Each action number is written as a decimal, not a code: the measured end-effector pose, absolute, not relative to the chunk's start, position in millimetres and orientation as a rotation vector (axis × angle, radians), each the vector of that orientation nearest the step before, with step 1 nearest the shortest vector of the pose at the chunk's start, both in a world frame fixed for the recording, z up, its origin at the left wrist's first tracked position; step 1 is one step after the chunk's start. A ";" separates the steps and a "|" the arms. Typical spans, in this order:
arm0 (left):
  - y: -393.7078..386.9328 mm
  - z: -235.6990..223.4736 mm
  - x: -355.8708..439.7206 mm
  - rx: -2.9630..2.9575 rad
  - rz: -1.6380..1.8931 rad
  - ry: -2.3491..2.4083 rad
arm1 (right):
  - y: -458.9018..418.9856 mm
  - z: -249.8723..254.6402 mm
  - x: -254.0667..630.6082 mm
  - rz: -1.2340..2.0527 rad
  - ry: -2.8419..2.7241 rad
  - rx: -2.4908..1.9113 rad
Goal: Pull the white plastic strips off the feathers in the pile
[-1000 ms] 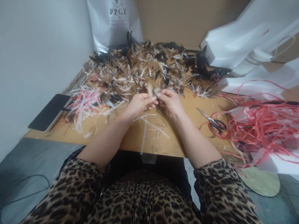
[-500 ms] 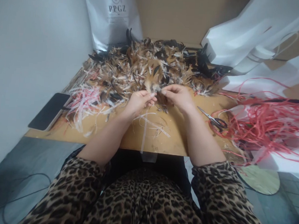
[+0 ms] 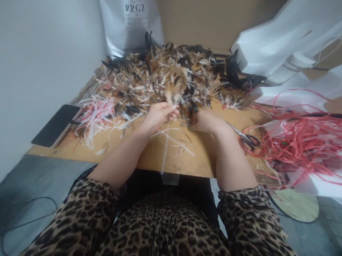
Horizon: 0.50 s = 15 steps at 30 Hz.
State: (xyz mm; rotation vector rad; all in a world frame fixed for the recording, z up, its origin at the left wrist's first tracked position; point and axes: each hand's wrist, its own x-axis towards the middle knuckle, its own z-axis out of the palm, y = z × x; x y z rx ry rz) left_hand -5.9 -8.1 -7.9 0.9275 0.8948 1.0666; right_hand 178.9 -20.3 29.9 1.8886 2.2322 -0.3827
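Observation:
A small bunch of tan and white feathers is pinched by its quill ends between the thumb and fingers of my left hand. My right hand is low over the wooden table, at the front edge of the feather pile. Its fingers curl downward, and their tips are largely hidden, so what they hold cannot be made out. A dark feather stands right beside these fingers. Strips of clear plastic lie on the table below my left hand.
Scissors lie right of my right forearm, beside a tangle of red plastic strings. At left are a phone and pink-white strips. A white printed bag stands behind the pile, white packaging at back right.
My right hand has left the feathers held by my left hand and moved down and slightly right, to the table at the pile's front edge. My left hand keeps its pinch almost in place.

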 end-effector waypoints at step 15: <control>-7.2 -2.7 -8.1 0.707 1.067 0.821 | -14.9 29.4 193.3 -2.071 2.585 2.200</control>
